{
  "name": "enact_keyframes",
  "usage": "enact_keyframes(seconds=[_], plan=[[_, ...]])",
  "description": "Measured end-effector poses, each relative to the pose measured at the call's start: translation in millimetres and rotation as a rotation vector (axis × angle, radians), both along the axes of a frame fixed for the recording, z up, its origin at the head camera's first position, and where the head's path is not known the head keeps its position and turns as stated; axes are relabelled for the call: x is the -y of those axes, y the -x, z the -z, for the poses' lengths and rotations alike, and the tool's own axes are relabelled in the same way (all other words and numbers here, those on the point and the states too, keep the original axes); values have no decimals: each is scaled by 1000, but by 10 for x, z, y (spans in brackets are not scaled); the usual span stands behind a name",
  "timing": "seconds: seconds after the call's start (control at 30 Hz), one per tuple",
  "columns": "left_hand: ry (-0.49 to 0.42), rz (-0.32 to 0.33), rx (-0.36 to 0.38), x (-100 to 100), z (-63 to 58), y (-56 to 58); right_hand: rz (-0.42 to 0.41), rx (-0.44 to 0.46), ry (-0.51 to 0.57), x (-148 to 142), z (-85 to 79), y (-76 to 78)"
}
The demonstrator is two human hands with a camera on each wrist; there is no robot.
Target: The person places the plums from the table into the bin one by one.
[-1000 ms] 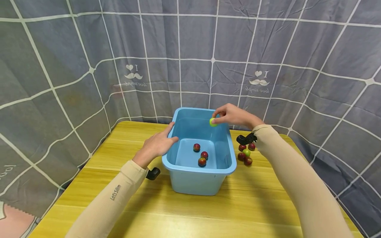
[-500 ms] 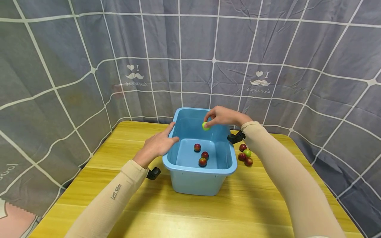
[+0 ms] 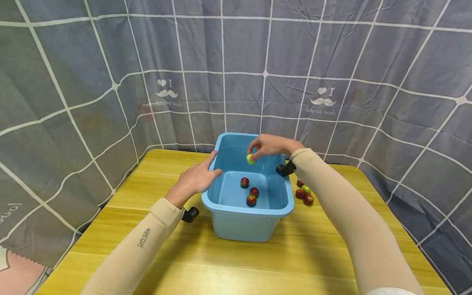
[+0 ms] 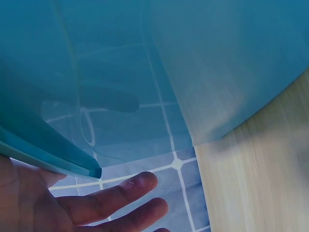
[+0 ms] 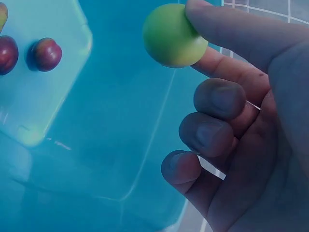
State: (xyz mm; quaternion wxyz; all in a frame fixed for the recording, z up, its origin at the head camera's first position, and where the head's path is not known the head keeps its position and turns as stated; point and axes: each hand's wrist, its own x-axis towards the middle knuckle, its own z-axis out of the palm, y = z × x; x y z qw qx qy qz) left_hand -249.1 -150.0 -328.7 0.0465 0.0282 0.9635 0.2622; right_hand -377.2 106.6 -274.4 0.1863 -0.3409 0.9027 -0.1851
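Observation:
In the head view my right hand (image 3: 269, 145) pinches a small green plum (image 3: 250, 159) between thumb and fingers, over the inside of a blue plastic tub (image 3: 247, 212). The right wrist view shows this green plum (image 5: 174, 36) at the thumb tip, the other fingers loosely curled. Three reddish plums (image 3: 251, 200) lie on the tub floor. My left hand (image 3: 197, 176) rests on the tub's left rim, its thumb reaching over the edge. In the left wrist view, fingers (image 4: 113, 198) extend nearly straight and apart below the rim.
Several more plums (image 3: 308, 199), red ones and one green (image 3: 306, 189), lie on the wooden table (image 3: 236, 266) right of the tub, partly near my right sleeve. A grey curtain (image 3: 236, 61) with white grid lines stands behind the table.
My right hand has moved left and slightly down with the green plum, from near the tub's right rim to over its middle. The left hand stays on the rim.

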Motion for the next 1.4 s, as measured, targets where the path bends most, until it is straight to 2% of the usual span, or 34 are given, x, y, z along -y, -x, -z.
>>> enact_keyframes(seconds=[0.27, 0.5, 0.7, 0.87, 1.2, 1.4], plan=[[2, 5, 3, -2, -7, -8, 7, -17, -3, -46, 10, -34], [2, 7, 6, 0, -11, -8, 25, -52, 16, -171, -57, -109], [2, 4, 6, 0, -16, -12, 62, -77, 64, -352, -121, -196], [4, 7, 5, -1, -23, -15, 105, -67, 144, -549, -134, -275], [-2, 8, 15, -4, -30, -20, 215, -58, 235, -1031, 16, -303], [-6, 8, 12, -5, -30, -22, 248, -43, 305, -1240, 116, -322]])
